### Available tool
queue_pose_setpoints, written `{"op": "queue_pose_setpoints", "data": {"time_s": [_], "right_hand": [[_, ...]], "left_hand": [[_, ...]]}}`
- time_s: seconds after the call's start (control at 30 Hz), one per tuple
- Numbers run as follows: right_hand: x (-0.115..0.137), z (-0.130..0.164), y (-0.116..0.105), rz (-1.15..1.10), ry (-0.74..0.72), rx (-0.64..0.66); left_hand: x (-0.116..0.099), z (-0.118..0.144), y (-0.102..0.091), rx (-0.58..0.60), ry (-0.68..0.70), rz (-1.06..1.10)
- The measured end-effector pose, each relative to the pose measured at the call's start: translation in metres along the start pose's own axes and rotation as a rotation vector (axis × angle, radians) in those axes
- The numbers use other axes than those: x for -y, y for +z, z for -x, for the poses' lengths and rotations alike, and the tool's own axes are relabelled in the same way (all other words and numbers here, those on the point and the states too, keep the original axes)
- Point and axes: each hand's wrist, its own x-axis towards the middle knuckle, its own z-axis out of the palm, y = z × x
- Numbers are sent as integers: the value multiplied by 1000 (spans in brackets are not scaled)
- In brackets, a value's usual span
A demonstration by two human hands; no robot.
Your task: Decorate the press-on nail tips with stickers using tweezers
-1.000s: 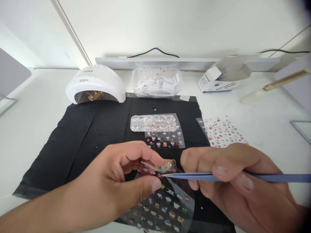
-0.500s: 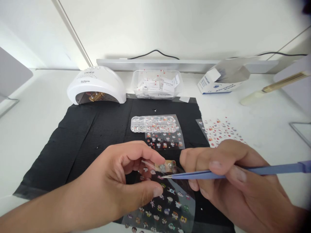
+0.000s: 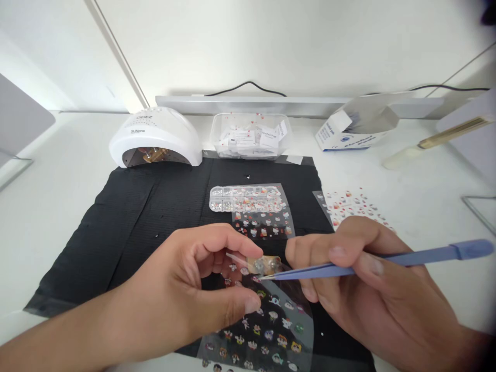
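My left hand curls around the upper left edge of a clear sticker sheet printed with several small cartoon figures. Its thumb and index finger stand apart over the sheet; its other fingers are partly hidden behind it. In my right hand is a pair of blue tweezers, gripped between thumb and fingers. The thin metal tips rest at or just above a pinkish sticker near the sheet's top. Just behind the tips lies a small gold-coloured piece with silvery decorations, partly covered by the clear sheet.
A white nail lamp with a gold piece inside stands back left. Behind the black mat are a clear tub of packets and an alcohol-pad box. A rhinestone case lies under another sticker sheet.
The tweezers' rear end has tilted up and moved a little left, bringing its tip into view. Their points have risen slightly. My left hand has hardly moved.
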Motion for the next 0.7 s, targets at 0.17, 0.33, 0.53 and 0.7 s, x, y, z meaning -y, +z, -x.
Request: {"op": "queue_pose_setpoints", "data": {"time_s": [0.17, 0.33, 0.53, 0.7], "right_hand": [[-1, 0, -2, 17, 9, 24], [-1, 1, 0, 30, -11, 19], [1, 2, 1, 69, -41, 27], [1, 3, -1, 100, -55, 20]], "left_hand": [[1, -1, 1, -14, 13, 18], [2, -1, 1, -31, 29, 14], [2, -3, 0, -43, 30, 25], [2, -2, 0, -42, 1, 5]]}}
